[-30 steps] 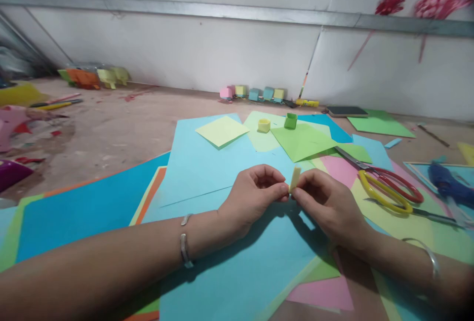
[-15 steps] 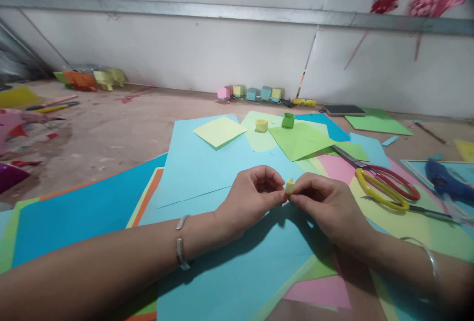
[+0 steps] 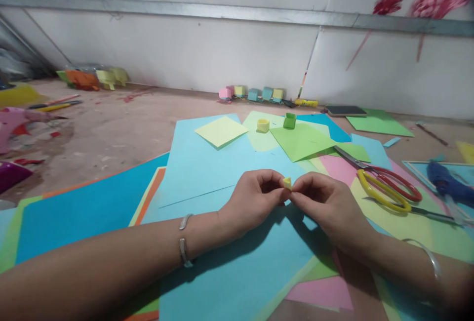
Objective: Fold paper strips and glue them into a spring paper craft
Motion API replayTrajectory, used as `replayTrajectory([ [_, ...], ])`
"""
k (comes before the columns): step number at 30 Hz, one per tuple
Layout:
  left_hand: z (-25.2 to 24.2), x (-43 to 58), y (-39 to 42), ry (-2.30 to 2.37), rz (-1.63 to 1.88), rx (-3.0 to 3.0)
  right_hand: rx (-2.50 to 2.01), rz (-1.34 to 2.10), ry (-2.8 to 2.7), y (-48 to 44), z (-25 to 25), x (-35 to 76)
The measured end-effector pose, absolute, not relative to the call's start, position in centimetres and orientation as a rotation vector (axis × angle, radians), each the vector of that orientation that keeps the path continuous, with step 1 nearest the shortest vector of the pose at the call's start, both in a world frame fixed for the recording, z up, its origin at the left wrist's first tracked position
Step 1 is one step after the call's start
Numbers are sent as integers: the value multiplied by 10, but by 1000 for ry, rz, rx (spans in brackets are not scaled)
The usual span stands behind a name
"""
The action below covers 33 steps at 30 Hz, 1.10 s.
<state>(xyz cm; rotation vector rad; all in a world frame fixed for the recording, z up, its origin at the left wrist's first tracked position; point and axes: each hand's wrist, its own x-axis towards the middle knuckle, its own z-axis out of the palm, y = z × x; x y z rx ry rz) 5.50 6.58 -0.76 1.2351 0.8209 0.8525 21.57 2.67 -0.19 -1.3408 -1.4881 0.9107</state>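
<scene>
Both of my hands meet over a light blue paper sheet (image 3: 207,168). My left hand (image 3: 252,202) and my right hand (image 3: 326,207) pinch a tiny folded yellow paper piece (image 3: 287,182) between their fingertips. Only a small corner of the piece shows above the fingers. Each wrist wears a silver bangle. A yellow paper cube (image 3: 262,125) and a green paper cube (image 3: 289,120) stand farther back on the sheets.
Coloured paper sheets cover the near table. Red and yellow scissors (image 3: 385,187) lie to the right, with a blue glue gun (image 3: 446,182) beyond. A row of small paper cubes (image 3: 252,94) lines the wall. Craft clutter (image 3: 15,123) sits at the left.
The yellow strip that stood up between my fingers has been folded down into a small lump. Both hands stayed in place, pinched together.
</scene>
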Motion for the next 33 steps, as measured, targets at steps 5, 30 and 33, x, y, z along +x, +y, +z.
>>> replayTrajectory([
  [5,-4,56,66,809,813,1271,-1348,960,-1483,26,0,217],
  [30,-7,54,67,831,830,1108,-1309,973,-1525,30,-1,221],
  [33,-8,53,68,820,821,1088,-1328,917,-1552,31,-2,223],
])
